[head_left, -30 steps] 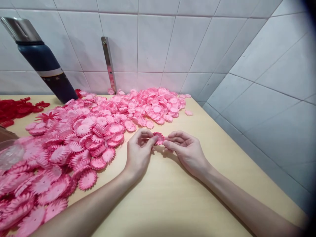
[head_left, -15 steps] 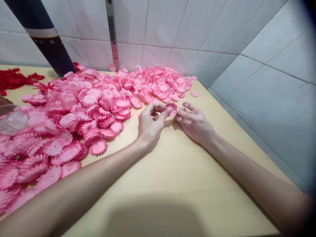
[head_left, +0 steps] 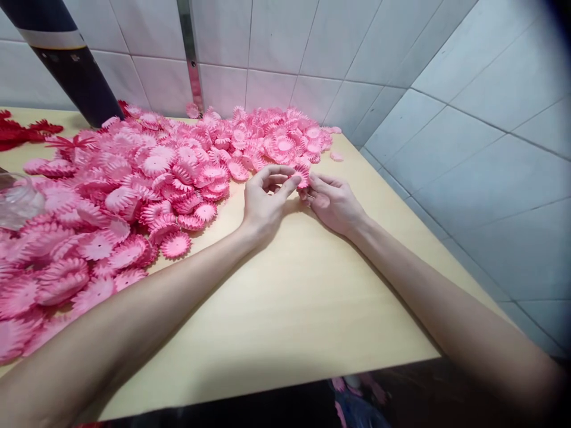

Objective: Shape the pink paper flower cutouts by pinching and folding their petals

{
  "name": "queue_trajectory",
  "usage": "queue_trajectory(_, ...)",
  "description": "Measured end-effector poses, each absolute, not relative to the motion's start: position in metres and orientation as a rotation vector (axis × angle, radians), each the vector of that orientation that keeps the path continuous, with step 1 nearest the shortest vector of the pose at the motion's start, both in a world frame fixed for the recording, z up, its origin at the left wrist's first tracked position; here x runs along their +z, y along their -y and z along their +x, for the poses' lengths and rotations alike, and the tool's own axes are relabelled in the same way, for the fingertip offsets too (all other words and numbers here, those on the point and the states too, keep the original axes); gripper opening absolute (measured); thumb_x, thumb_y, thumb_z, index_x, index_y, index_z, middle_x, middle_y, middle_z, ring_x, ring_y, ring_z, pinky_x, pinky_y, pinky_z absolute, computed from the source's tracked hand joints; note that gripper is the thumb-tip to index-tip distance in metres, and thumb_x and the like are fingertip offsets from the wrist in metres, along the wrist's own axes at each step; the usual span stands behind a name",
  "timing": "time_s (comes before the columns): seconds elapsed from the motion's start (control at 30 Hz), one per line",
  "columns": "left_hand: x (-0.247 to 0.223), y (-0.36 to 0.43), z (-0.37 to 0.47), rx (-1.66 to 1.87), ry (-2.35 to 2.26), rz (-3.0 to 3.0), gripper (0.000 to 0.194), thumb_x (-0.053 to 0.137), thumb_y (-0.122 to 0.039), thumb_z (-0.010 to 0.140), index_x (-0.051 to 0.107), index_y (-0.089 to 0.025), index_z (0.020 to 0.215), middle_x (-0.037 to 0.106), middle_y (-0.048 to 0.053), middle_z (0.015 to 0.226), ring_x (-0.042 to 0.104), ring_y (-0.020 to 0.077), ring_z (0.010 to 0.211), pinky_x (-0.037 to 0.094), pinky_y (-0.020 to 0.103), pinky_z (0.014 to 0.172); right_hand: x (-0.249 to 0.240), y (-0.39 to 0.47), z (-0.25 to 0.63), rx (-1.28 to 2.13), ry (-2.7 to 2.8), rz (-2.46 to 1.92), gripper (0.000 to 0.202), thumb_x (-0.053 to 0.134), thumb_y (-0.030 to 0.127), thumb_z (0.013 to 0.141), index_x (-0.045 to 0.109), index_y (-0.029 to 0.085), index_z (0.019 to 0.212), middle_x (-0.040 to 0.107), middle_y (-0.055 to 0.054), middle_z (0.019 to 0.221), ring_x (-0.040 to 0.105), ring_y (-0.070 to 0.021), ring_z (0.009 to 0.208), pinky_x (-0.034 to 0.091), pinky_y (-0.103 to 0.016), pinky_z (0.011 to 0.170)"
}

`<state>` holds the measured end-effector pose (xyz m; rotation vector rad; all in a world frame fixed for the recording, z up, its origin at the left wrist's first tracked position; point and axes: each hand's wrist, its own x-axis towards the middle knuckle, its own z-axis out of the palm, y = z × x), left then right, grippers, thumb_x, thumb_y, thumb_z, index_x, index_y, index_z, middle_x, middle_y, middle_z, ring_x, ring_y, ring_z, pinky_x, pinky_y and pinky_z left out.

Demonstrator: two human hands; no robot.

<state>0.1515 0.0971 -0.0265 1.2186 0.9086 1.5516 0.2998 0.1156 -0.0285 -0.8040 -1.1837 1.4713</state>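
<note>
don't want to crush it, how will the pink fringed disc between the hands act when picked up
The pink fringed disc is probably light, as the left hand pinches it only near its edge. It may flex rather than snap, since several lookalikes in the pink pile are curled. Its thin, toothed fringe could crumple if squeezed hard.

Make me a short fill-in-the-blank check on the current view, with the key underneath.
1. The left hand pinches a small scalloped piece coloured ____.
2. In the picture, the dark bottle stands to the ____ of the metal strip.
3. The separate small heap at the picture's edge, beyond the bottle, is coloured ____.

Missing words: pink; left; red.
</note>
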Motion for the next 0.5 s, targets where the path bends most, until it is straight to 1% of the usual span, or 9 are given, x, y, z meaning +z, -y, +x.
queue_trajectory(0.13,-0.0272,-0.1001,0.1485,1.478,-0.835,1.106,0.018,0.076,-0.027,0.070,0.066,-0.018,0.081,0.067,0.001,0.073,0.056,0.0090,0.063,0.040,0.020,0.055,-0.0247,-0.1143,0.3053,1.624,1.171,-0.793,0.019,0.081,0.033,0.069,0.070,0.018,0.075,0.056,0.001,0.072,0.049,-0.0086,0.064,0.043,-0.022,0.060)
queue_trajectory(0.23,-0.0250,-0.1010,0.1467,1.392,-0.763,0.994,0.029,0.082,-0.031,0.061,0.065,-0.017,0.079,0.064,-0.002,0.068,0.052,0.0067,0.059,0.037,0.019,0.052,-0.0244,-0.1142,0.3071,1.691,1.167,-0.766,0.020,0.080,0.033,0.068,0.068,0.019,0.072,0.054,0.001,0.072,0.046,-0.0091,0.062,0.042,-0.023,0.061)
queue_trajectory(0.33,-0.0218,-0.1005,0.1463,1.272,-0.658,0.883,0.039,0.086,-0.032,0.052,0.063,-0.017,0.079,0.062,-0.004,0.066,0.049,0.0050,0.055,0.035,0.018,0.051,-0.0257,-0.1144,0.3088,1.684,1.200,-0.731,0.021,0.079,0.036,0.070,0.065,0.020,0.070,0.052,0.001,0.069,0.044,-0.0104,0.060,0.042,-0.026,0.062)
queue_trajectory(0.4,-0.0207,-0.1001,0.1464,1.218,-0.612,0.842,0.040,0.087,-0.031,0.051,0.062,-0.017,0.079,0.061,-0.004,0.065,0.049,0.0050,0.054,0.036,0.018,0.052,-0.0261,-0.1143,0.3096,1.678,1.222,-0.732,0.022,0.077,0.040,0.070,0.065,0.021,0.072,0.051,0.002,0.068,0.043,-0.0111,0.059,0.042,-0.027,0.062)
queue_trajectory(0.5,-0.0219,-0.1011,0.1462,1.211,-0.622,0.829,0.037,0.085,-0.030,0.054,0.062,-0.018,0.079,0.061,-0.004,0.066,0.049,0.0050,0.055,0.036,0.018,0.052,-0.0259,-0.1140,0.3083,1.685,1.215,-0.748,0.025,0.077,0.042,0.070,0.064,0.021,0.072,0.051,0.002,0.066,0.044,-0.0108,0.058,0.042,-0.027,0.062)
